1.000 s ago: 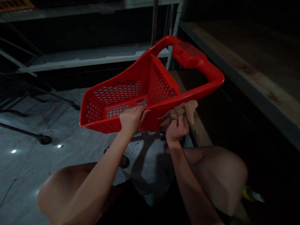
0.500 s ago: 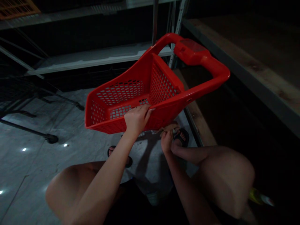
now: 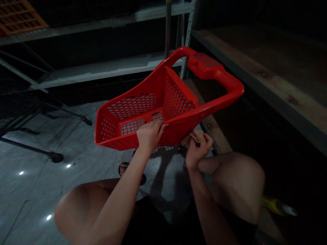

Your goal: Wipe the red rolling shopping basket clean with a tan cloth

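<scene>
One orange crate (image 3: 21, 15) sits on the upper shelf (image 3: 143, 15). One red cart (image 3: 178, 127) stands mid-view on the floor (image 3: 33, 190). Of two hands, the left hand (image 3: 150, 136) curls closed over its near rim; the right hand (image 3: 198, 151), fingers bent, pinches one tan cloth (image 3: 196, 135) beside it. One yellow bottle (image 3: 276, 206) lies far right.

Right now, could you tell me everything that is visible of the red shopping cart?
The red shopping cart looks like glossy plastic: a deep basket pierced with small openings, a perforated inner panel, and a thick looped handle toward the picture's right. It stands crosswise, rim rising toward the handle, underside mostly hidden. The left hand grips the near rim. The right hand holds a brown cloth by the lower side; contact is unclear.
</scene>
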Tool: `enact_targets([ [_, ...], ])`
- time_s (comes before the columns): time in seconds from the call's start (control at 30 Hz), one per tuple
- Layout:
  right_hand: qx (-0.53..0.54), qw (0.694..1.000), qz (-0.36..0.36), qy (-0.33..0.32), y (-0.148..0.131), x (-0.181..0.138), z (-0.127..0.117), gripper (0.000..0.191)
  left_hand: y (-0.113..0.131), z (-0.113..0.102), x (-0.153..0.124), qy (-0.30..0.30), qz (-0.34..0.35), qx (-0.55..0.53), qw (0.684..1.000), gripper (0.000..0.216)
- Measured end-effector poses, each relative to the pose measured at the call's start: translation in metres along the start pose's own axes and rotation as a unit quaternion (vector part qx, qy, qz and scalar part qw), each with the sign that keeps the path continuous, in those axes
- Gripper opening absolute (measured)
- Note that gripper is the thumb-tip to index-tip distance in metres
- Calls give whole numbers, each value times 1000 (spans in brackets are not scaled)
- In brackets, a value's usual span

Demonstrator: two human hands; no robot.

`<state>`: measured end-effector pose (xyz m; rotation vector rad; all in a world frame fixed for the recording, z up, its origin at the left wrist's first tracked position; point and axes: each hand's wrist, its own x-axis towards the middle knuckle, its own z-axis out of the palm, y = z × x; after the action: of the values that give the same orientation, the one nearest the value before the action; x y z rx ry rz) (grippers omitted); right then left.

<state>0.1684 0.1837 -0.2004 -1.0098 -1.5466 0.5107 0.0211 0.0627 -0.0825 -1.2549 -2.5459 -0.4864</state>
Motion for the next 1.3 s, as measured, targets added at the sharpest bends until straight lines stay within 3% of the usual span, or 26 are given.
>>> enact_targets([
  [0.1,33,998,-48,29,-38,36,-16,30,3,-4,-3,-19,-8,3,1000,44],
  [0.27,27,989,-117,83,-86,76,-22,62,13,-8,-9,-32,-20,-18,999,39],
  [0.4,44,986,-126,97,-93,81,-15,36,8,-24,-18,-47,46,-131,989,34],
  [0.5,84,987,-92,101,-91,77,-13,22,-23,-48,-30,-57,104,-230,966,39],
  [0.6,132,986,-60,88,-91,72,-18,34,-70,-68,-47,-81,56,-175,980,43],
  [0.7,161,985,-40,48,-93,67,-22,43,-106,-73,-64,-186,-14,-109,976,47],
  [0.77,163,986,-26,37,-93,65,-21,41,-114,-70,-73,-237,-54,-47,969,48],
  [1.07,169,981,13,93,-108,54,1,41,-88,-67,-83,-261,-86,63,960,44],
  [1.2,178,980,39,80,-117,30,4,42,-75,-70,-92,-247,-106,85,959,43],
  [1.3,195,978,67,36,-125,-3,4,39,-62,-71,-99,-243,-129,96,957,42],
])
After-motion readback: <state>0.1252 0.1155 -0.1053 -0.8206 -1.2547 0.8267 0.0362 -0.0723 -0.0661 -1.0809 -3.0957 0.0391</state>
